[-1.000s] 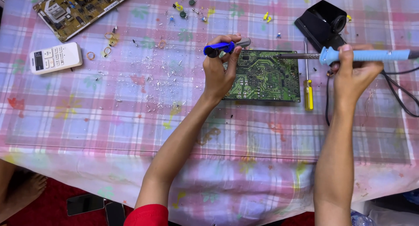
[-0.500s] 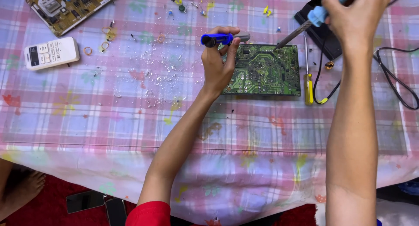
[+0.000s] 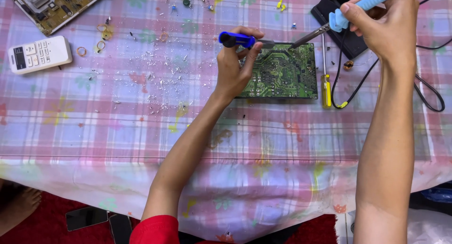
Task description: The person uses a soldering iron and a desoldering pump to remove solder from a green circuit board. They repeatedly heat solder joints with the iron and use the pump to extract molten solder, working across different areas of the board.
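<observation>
1. Left hand point(image 3: 235, 69): clenched round a dark blue tool point(image 3: 238, 39), seemingly a desoldering pump though the view does not settle it; the tool lies level, its tip over the top left corner of the board; the heel of the hand rests at the board's left edge.
2. Right hand point(image 3: 388, 29): wrapped firmly round the light blue handle of a soldering iron point(image 3: 339, 20); the metal tip slants down and left to meet the top edge of the board.
3. Green circuit board point(image 3: 282, 72): flat on the tablecloth, solder side up, between the two hands; judged light, stiff and thin, brittle at its joints and tracks; best taken by the bare edges, never by the soldered face.
4. Soldering iron, handling: judged light, hot at the metal end, tethered by a black cord point(image 3: 428, 95) that loops to the right; hold only at the blue grip.
5. Yellow-handled screwdriver point(image 3: 326, 81): lying just beside the board's right edge.
6. Black stand point(image 3: 346, 44): behind the board, upper right.
7. White remote control point(image 3: 38, 54): far left, well apart from the work.
8. Second circuit board point(image 3: 52, 6), brownish: top left corner.
9. Checked tablecloth point(image 3: 117, 126): pink and lilac, strewn with small metal scraps and loose components.
</observation>
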